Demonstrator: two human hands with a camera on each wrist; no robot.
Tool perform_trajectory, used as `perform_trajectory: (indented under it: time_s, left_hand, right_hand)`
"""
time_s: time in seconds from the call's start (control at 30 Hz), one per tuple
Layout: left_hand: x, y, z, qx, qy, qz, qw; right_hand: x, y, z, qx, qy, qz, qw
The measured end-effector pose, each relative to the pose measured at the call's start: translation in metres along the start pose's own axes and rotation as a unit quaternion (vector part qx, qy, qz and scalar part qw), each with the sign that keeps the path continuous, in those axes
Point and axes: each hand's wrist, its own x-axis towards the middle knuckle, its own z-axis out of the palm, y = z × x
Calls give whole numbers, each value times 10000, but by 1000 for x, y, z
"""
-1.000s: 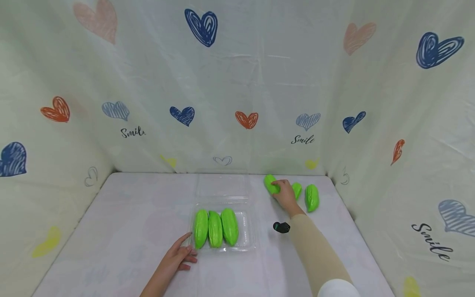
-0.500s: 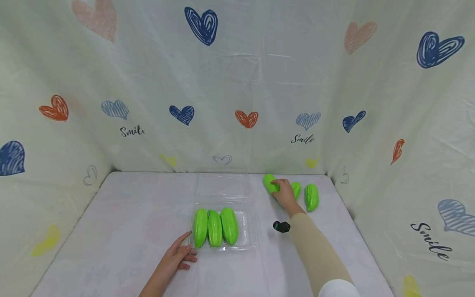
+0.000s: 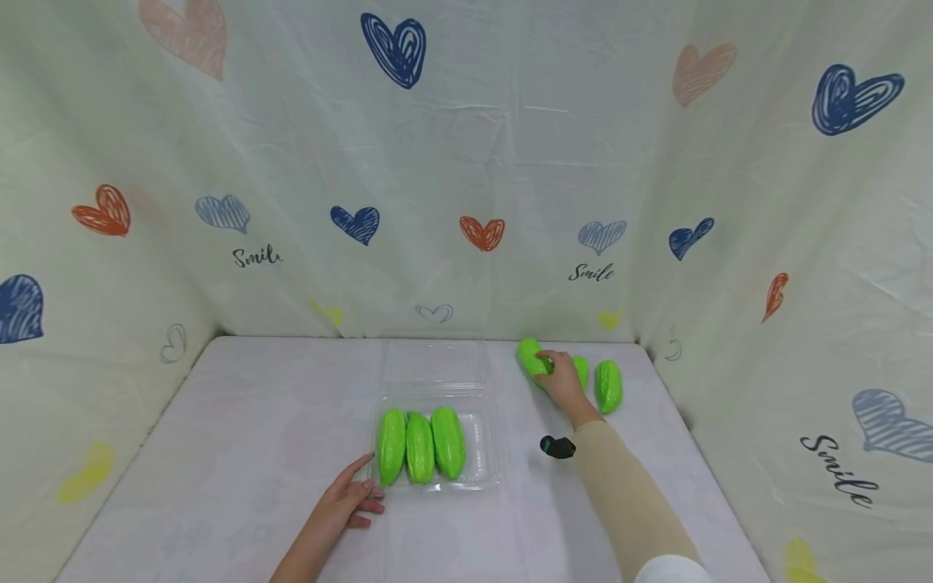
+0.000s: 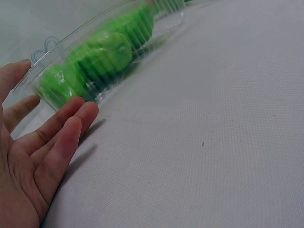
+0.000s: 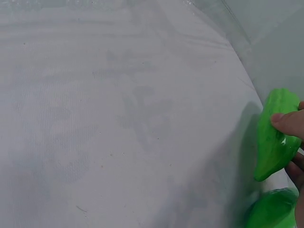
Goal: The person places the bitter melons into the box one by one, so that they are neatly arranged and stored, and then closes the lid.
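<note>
In the head view my right hand point(image 3: 563, 380) pinches a bright green, ridged gourd point(image 3: 532, 356) at the back right of the table. Thumb and fingers lie on opposite sides of this gourd point(image 5: 275, 135) in the right wrist view, and its tapered tip points down. Several similar gourds are about: three lie side by side in the clear plastic clamshell box point(image 3: 483, 453), and two, a partly hidden one point(image 3: 581, 371) and a full one point(image 3: 608, 386), are right of my hand. My left hand point(image 3: 346, 498) has loosely extended fingers at the box's left front corner; the forefinger touches its rim.
The box's transparent lid point(image 3: 433, 362) is folded back flat on the white-covered table point(image 3: 240, 453). A small black object point(image 3: 557, 447) shows beside the right sleeve. Curtains printed with hearts point(image 3: 481, 233) enclose the table's back and sides.
The gourd in my right hand has shifted slightly, its far end a little higher. My left hand and the gourds in the box stay in place; the head view has drifted slightly.
</note>
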Motion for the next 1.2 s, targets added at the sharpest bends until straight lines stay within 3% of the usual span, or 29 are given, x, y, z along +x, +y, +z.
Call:
perform_trajectory:
  time_s: [0.4,0.73,1.2]
  left_hand:
    - [1,3,1,100,113,-78,9999]
    - [-1,2,0,29,26,-43,10000]
    - [-2,4,0,64,-7,38,10000]
  right_hand:
    - [-2,-14,-9,264,224,-172,9993]
    - [-7,-23,-13,590,290,-260,9975]
    - [-30,-36,-19,1232,388,-235,9913]
